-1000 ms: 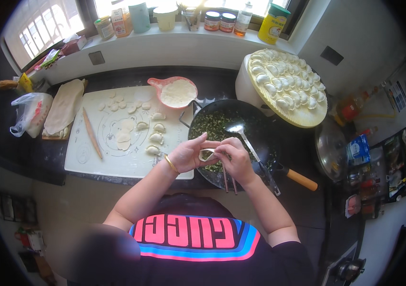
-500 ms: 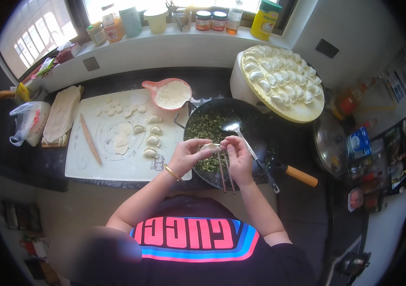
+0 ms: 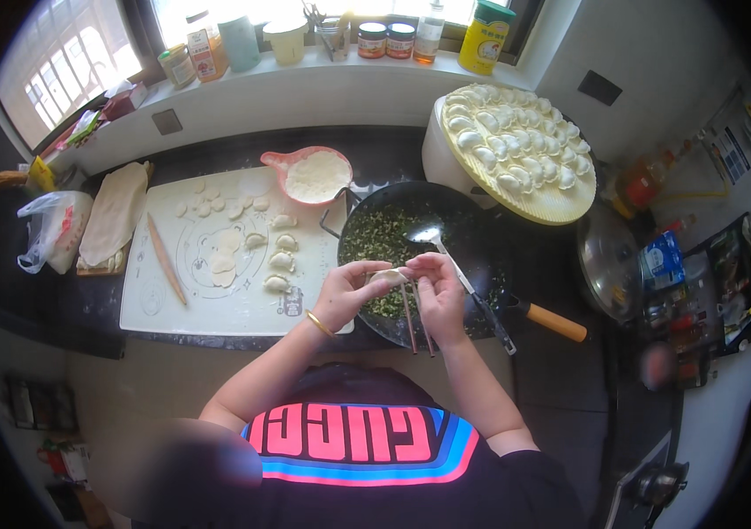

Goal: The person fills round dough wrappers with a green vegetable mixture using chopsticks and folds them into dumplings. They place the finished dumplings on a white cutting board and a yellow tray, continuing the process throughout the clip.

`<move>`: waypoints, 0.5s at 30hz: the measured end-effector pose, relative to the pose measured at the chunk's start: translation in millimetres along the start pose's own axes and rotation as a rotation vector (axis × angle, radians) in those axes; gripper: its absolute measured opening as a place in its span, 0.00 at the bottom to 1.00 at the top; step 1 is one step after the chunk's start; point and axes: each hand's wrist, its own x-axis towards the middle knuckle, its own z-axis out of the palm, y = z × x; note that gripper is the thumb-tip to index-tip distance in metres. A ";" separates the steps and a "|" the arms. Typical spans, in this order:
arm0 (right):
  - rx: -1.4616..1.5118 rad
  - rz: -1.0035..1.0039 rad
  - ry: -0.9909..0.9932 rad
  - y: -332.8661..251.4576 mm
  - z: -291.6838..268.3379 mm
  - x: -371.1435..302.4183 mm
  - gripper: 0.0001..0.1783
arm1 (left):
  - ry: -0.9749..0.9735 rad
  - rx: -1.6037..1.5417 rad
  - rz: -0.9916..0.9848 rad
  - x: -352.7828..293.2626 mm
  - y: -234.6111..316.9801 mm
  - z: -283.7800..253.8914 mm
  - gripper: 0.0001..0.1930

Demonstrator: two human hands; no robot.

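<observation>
Head view, left to right: on your white floured rolling mat lie round dough wrappers not yet filled and a few folded dumplings. Your left hand and right hand meet, pinching one pale half-sealed dumpling over the black wok of green filling. The round straw tray, far right, is nearly full.

Pale cream half-folded dough dumpling, held between both hands. Round black metal wok: dark green chopped filling, orange-tan handle. White rectangular plastic board, faint grey line pattern, near the dark tabletop's front edge. Pink round plastic bowl, white flour inside. Pale yellow round woven tray, rows of white dumplings. Gold thin metal bangle.
</observation>
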 end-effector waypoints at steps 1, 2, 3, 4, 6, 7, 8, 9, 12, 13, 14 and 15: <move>-0.029 0.010 -0.039 -0.1 0.9 -0.4 0.14 | 0.001 -0.006 0.000 -0.1 -0.1 0.6 0.18; 0.053 0.032 -0.032 -0.4 0.8 0.4 0.14 | 0.007 0.011 0.003 -0.4 1.6 0.8 0.18; 0.065 0.033 0.000 -0.4 -1.3 1.6 0.14 | 0.014 0.029 0.007 -1.2 4.5 1.3 0.17; 0.077 0.034 0.032 -0.1 -5.9 3.0 0.14 | 0.019 0.047 0.010 -1.7 6.6 2.0 0.17; 0.031 0.064 0.042 1.7 -14.3 5.5 0.12 | 0.025 0.044 0.023 -2.8 8.4 2.3 0.17; 0.024 0.126 -0.010 7.9 -19.3 5.9 0.10 | 0.026 0.042 0.029 -3.5 9.1 2.8 0.17; -0.028 0.111 -0.056 9.4 -19.8 5.3 0.10 | 0.030 0.041 0.028 -4.2 10.9 3.6 0.17; -0.080 0.096 -0.101 9.7 -19.8 4.5 0.10 | 0.034 0.040 0.027 -5.1 13.3 4.7 0.17; -0.123 -0.025 -0.017 8.1 -13.6 1.1 0.11 | 0.036 0.040 0.032 -6.4 17.0 7.3 0.17; -0.165 -0.089 0.004 7.5 -11.7 0.7 0.11 | 0.036 0.041 0.035 -6.5 17.6 7.9 0.16; -0.145 -0.104 -0.042 5.6 -9.6 1.0 0.13 | 0.028 0.031 0.041 -6.6 15.7 7.6 0.16; -0.178 -0.112 -0.059 1.6 -7.7 1.4 0.13 | 0.020 0.021 0.047 -6.1 12.4 6.6 0.16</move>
